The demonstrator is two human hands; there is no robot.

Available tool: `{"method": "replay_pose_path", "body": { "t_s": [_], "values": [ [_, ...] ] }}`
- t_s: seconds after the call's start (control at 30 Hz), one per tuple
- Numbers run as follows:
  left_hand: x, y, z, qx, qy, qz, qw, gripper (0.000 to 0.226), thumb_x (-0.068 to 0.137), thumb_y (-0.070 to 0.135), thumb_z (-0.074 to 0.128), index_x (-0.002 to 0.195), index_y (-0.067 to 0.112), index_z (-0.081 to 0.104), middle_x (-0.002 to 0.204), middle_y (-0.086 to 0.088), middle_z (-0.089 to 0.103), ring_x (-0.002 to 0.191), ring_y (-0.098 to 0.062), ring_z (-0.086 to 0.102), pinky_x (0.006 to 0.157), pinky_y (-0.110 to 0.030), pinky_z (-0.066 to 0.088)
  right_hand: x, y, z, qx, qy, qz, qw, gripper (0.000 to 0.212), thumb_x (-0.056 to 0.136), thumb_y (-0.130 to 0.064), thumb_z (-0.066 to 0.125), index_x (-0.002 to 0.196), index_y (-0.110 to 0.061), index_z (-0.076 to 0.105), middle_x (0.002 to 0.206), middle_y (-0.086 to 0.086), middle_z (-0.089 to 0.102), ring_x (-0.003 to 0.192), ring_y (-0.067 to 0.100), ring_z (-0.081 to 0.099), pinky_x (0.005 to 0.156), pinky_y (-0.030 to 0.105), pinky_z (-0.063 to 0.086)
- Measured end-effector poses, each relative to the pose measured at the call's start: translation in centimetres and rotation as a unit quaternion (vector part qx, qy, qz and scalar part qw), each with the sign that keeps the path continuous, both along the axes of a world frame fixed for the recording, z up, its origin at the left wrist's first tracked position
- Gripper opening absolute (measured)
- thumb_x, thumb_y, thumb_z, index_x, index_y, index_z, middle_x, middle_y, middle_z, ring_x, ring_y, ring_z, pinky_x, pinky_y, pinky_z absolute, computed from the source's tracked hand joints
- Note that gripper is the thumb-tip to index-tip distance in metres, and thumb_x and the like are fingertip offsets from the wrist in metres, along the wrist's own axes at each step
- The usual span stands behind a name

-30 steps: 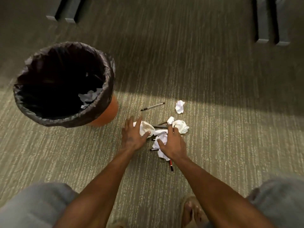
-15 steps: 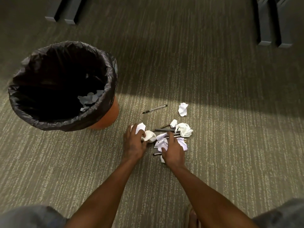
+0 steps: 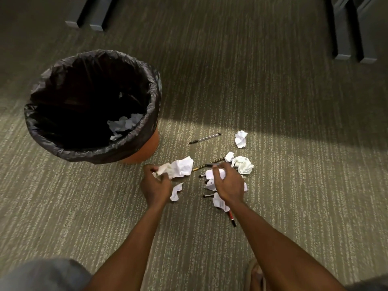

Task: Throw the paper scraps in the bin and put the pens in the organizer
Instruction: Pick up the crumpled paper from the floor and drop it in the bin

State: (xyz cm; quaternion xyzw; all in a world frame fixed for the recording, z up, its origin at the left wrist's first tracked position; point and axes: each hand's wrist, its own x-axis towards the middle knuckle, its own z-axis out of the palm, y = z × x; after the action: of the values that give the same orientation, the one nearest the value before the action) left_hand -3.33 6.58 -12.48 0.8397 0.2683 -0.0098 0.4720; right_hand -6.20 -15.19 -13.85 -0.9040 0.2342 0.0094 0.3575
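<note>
My left hand [image 3: 155,185] is closed on crumpled white paper scraps [image 3: 178,168], lifted slightly off the carpet, just right of the orange bin [image 3: 144,152] with its black liner. My right hand [image 3: 227,183] hovers with curled fingers over a pile of paper scraps [image 3: 211,175] and several dark pens [image 3: 206,195]. More scraps lie loose: one [image 3: 175,192] between my hands, one [image 3: 243,164] right of the pile, one [image 3: 240,138] farther back. A clear pen [image 3: 204,138] lies apart behind the pile. A red pen [image 3: 232,217] pokes out under my right wrist. No organizer is visible.
The bin holds some white paper [image 3: 123,124] at its bottom. Grey furniture legs stand at the top left [image 3: 95,22] and top right [image 3: 354,49]. The floor is striped grey-green carpet. My knees and a sandalled foot [image 3: 255,276] are at the bottom edge.
My left hand has gathered the crumpled paper and raised it off the carpet. My right hand has lifted a little above the pile, uncovering more pens and scraps.
</note>
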Motion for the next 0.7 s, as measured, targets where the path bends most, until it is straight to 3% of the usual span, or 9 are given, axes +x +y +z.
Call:
{"method": "replay_pose_path", "body": {
  "t_s": [0.07, 0.17, 0.33, 0.5, 0.57, 0.7],
  "values": [
    [-0.3, 1.0, 0.1, -0.014, -0.003, 0.017, 1.0, 0.034, 0.085, 0.009, 0.053, 0.117, 0.01, 0.062, 0.116, -0.015, 0.073, 0.107, -0.036, 0.068, 0.086, -0.033, 0.046, 0.0, 0.0, -0.5, -0.062, 0.067, 0.07, 0.993, 0.059, 0.085, -0.068, 0.058, 0.127, -0.026, 0.06, 0.121, 0.008, 0.066, 0.107, 0.032, 0.066, 0.083, 0.039, 0.051],
    [-1.3, 1.8, -0.3, -0.008, 0.006, 0.017, 1.0, 0.046, 0.081, 0.019, 0.042, 0.113, 0.012, 0.074, 0.122, -0.017, 0.068, 0.112, -0.038, 0.064, 0.089, -0.03, 0.043, -0.9, -0.3, -1.4, -0.121, 0.131, 0.146, 0.973, 0.077, 0.072, -0.072, 0.067, 0.134, -0.03, 0.052, 0.131, 0.012, 0.051, 0.103, 0.034, 0.068, 0.077, 0.039, 0.055],
    [-3.7, 1.8, -2.7, 0.083, 0.103, -0.102, 0.986, 0.031, 0.094, 0.024, 0.062, 0.123, 0.011, 0.066, 0.124, -0.017, 0.054, 0.112, -0.04, 0.059, 0.09, -0.039, 0.045, -1.5, -0.5, -2.4, -0.115, 0.118, 0.172, 0.971, 0.053, 0.082, -0.032, 0.07, 0.132, -0.021, 0.057, 0.126, 0.012, 0.05, 0.099, 0.036, 0.067, 0.077, 0.041, 0.055],
    [-4.8, 0.0, -3.6, 0.117, 0.075, -0.154, 0.978, 0.071, 0.079, 0.063, 0.078, 0.121, 0.012, 0.053, 0.124, -0.007, 0.042, 0.109, -0.031, 0.055, 0.09, -0.042, 0.054, -0.7, -0.6, -2.2, -0.076, 0.055, 0.14, 0.986, 0.031, 0.082, -0.015, 0.071, 0.113, -0.015, 0.071, 0.113, 0.012, 0.061, 0.101, 0.034, 0.066, 0.076, 0.04, 0.051],
    [-4.7, -0.2, -4.0, 0.141, 0.079, -0.197, 0.967, 0.077, 0.077, 0.06, 0.08, 0.126, 0.009, 0.05, 0.132, -0.009, 0.043, 0.119, -0.032, 0.052, 0.096, -0.046, 0.053, -0.4, -0.5, -1.9, -0.05, 0.008, 0.122, 0.991, 0.029, 0.08, -0.013, 0.074, 0.109, -0.013, 0.073, 0.112, 0.011, 0.064, 0.102, 0.031, 0.065, 0.076, 0.037, 0.049],
    [-4.6, -0.6, -4.4, 0.169, 0.075, -0.267, 0.946, 0.057, 0.082, 0.028, 0.083, 0.126, 0.006, 0.053, 0.13, -0.017, 0.058, 0.122, -0.038, 0.054, 0.098, -0.049, 0.049, 0.1, -0.3, -0.9, 0.03, -0.065, 0.001, 0.997, 0.022, 0.082, -0.021, 0.082, 0.101, -0.013, 0.073, 0.099, 0.006, 0.067, 0.092, 0.022, 0.064, 0.074, 0.029, 0.042]
  ]
}}
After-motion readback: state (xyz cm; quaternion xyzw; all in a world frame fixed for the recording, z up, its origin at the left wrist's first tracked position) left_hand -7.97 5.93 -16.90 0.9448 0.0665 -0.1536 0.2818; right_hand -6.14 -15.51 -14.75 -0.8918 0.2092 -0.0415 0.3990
